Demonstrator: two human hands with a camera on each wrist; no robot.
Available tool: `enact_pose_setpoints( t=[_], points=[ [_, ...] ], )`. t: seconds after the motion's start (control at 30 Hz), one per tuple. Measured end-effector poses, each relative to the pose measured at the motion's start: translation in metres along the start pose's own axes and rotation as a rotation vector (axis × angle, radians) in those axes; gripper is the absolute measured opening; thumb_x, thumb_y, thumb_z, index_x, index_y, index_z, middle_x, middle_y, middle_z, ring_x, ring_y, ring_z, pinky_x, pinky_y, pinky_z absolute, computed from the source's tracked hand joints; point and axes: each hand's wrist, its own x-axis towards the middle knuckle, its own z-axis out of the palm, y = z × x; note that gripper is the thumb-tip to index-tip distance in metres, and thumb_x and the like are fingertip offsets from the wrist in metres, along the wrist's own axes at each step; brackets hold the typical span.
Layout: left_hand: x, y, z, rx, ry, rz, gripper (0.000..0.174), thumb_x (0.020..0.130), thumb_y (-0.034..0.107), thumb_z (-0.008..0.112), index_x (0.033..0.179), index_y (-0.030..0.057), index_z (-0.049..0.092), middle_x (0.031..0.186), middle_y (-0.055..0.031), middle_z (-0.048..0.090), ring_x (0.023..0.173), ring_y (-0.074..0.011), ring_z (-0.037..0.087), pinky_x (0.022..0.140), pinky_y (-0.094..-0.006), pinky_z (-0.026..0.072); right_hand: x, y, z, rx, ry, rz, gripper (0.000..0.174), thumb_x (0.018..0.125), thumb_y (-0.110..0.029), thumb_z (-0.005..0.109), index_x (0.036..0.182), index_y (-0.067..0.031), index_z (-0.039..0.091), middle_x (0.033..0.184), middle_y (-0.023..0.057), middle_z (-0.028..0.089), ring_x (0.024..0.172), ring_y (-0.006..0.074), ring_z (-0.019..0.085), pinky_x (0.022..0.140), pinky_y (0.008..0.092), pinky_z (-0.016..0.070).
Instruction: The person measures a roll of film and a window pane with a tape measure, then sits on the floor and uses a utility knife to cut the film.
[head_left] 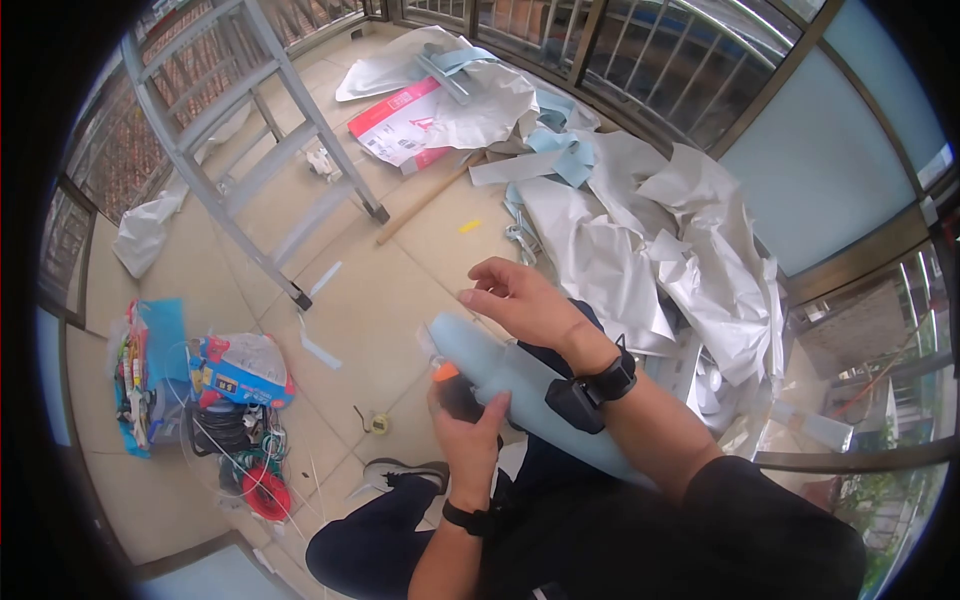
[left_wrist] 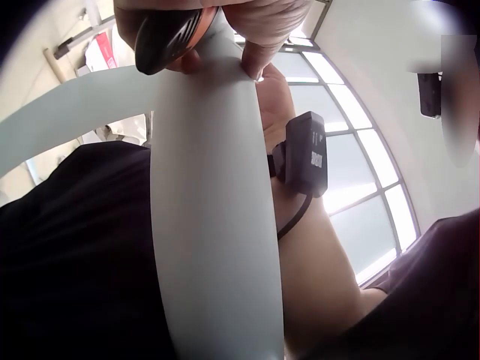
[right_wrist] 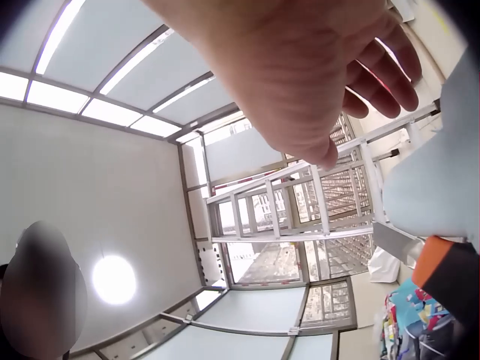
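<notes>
My left hand [head_left: 467, 430] grips a scraper with a black and orange handle [left_wrist: 171, 39]. Its flat metal blade [right_wrist: 395, 241] shows in the right wrist view, beside the end of a light blue roll of sheet [head_left: 470, 350]. That roll lies slanting over my lap, and the left thumb rests against it. In the left wrist view a loose pale strip [left_wrist: 75, 109] bends off to the left of the roll [left_wrist: 214, 202]. Above the roll hovers my right hand [head_left: 525, 305], holding nothing, its fingers loosely extended in the right wrist view.
Crumpled silvery-white sheets [head_left: 610, 240] heap along the window side, near a red and white box [head_left: 400, 125]. An aluminium ladder [head_left: 240, 130] stands at the back left. Bags and coiled cords [head_left: 240, 400] lie at left, with a yellow tape measure [head_left: 377, 424] close to my foot.
</notes>
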Motion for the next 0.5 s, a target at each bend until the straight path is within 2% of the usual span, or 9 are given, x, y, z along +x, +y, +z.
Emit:
enact_pose_setpoints(
  t=[0.07, 0.13, 0.17, 0.2, 0.27, 0.33, 0.4, 0.47, 0.5],
  points=[
    [0.002, 0.000, -0.001, 0.026, 0.005, -0.027, 0.065, 0.087, 0.006, 0.083, 0.140, 0.0019, 0.046, 0.116, -0.0062, 0.061, 0.097, -0.0141, 0.063, 0.081, -0.0274, 0.0538, -0.006, -0.006, -0.007, -0.351, 0.055, -0.131, 0.049, 0.092, -0.032, 0.076, 0.123, 0.0053, 0.066, 0.107, 0.0157, 0.073, 0.095, 0.0252, 0.071, 0.088, 0.0352, 0.0561],
    [0.004, -0.002, -0.003, 0.050, 0.004, -0.055, 0.064, 0.087, 0.006, 0.083, 0.140, 0.0019, 0.046, 0.114, -0.0058, 0.061, 0.095, -0.0132, 0.063, 0.078, -0.0265, 0.0536, -0.007, 0.009, -0.013, -0.426, 0.090, -0.184, 0.049, 0.090, -0.032, 0.076, 0.120, 0.0052, 0.067, 0.104, 0.0172, 0.073, 0.093, 0.0259, 0.071, 0.085, 0.0359, 0.0567],
    [0.006, -0.004, -0.004, 0.007, 0.015, -0.129, 0.069, 0.085, 0.007, 0.084, 0.142, -0.0007, 0.046, 0.121, -0.0088, 0.060, 0.105, -0.0173, 0.062, 0.088, -0.0303, 0.0518, -0.010, 0.015, -0.018, -0.500, 0.127, -0.238, 0.048, 0.089, -0.033, 0.077, 0.118, 0.0051, 0.068, 0.101, 0.0188, 0.073, 0.091, 0.0266, 0.071, 0.083, 0.0365, 0.0572],
    [0.007, -0.005, -0.005, -0.036, 0.025, -0.201, 0.073, 0.083, 0.008, 0.085, 0.143, -0.0032, 0.045, 0.128, -0.0118, 0.059, 0.116, -0.0214, 0.060, 0.098, -0.0341, 0.0499, -0.015, 0.015, -0.022, -0.502, 0.130, -0.237, 0.048, 0.089, -0.033, 0.077, 0.118, 0.0051, 0.068, 0.101, 0.0188, 0.073, 0.091, 0.0266, 0.071, 0.083, 0.0365, 0.0572],
    [0.007, -0.003, -0.007, -0.039, 0.025, -0.222, 0.073, 0.083, 0.008, 0.086, 0.143, -0.0031, 0.046, 0.128, -0.0119, 0.059, 0.115, -0.0210, 0.060, 0.098, -0.0342, 0.0496, -0.029, 0.016, -0.024, -0.496, 0.034, -0.061, 0.049, 0.087, -0.038, 0.074, 0.113, 0.0031, 0.070, 0.100, 0.0199, 0.074, 0.091, 0.0325, 0.073, 0.081, 0.0402, 0.0571],
    [0.007, -0.005, -0.006, -0.044, 0.024, -0.244, 0.074, 0.083, 0.008, 0.086, 0.143, -0.0030, 0.046, 0.129, -0.0120, 0.059, 0.115, -0.0205, 0.060, 0.099, -0.0343, 0.0494, -0.043, 0.016, -0.023, -0.459, -0.049, 0.011, 0.050, 0.089, -0.040, 0.072, 0.113, 0.0033, 0.070, 0.101, 0.0205, 0.074, 0.092, 0.0326, 0.073, 0.082, 0.0399, 0.0567],
    [0.006, -0.006, -0.002, 0.204, 0.117, 0.109, 0.058, 0.086, 0.010, 0.085, 0.132, 0.0004, 0.050, 0.094, -0.0009, 0.060, 0.073, -0.0101, 0.058, 0.068, -0.0251, 0.0489, -0.050, 0.020, -0.023, -0.417, -0.126, 0.095, 0.050, 0.091, -0.042, 0.070, 0.112, 0.0035, 0.071, 0.101, 0.0210, 0.074, 0.093, 0.0328, 0.073, 0.083, 0.0396, 0.0562],
    [0.000, 0.005, 0.003, 0.237, 0.140, 0.102, 0.057, 0.086, 0.010, 0.086, 0.130, 0.0002, 0.051, 0.091, -0.0006, 0.060, 0.072, -0.0099, 0.057, 0.068, -0.0252, 0.0488, -0.050, 0.029, -0.017, -0.304, -0.130, 0.095, 0.047, 0.097, -0.038, 0.068, 0.117, 0.0043, 0.068, 0.102, 0.0177, 0.074, 0.090, 0.0250, 0.071, 0.080, 0.0354, 0.0560],
    [-0.004, 0.015, 0.006, 0.273, 0.172, 0.106, 0.056, 0.086, 0.010, 0.086, 0.128, 0.0001, 0.051, 0.089, -0.0002, 0.060, 0.071, -0.0097, 0.057, 0.068, -0.0254, 0.0487, -0.048, 0.028, -0.016, -0.257, -0.121, 0.104, 0.050, 0.101, -0.043, 0.062, 0.116, 0.0039, 0.069, 0.104, 0.0176, 0.073, 0.092, 0.0241, 0.070, 0.083, 0.0351, 0.0547]
  ],
)
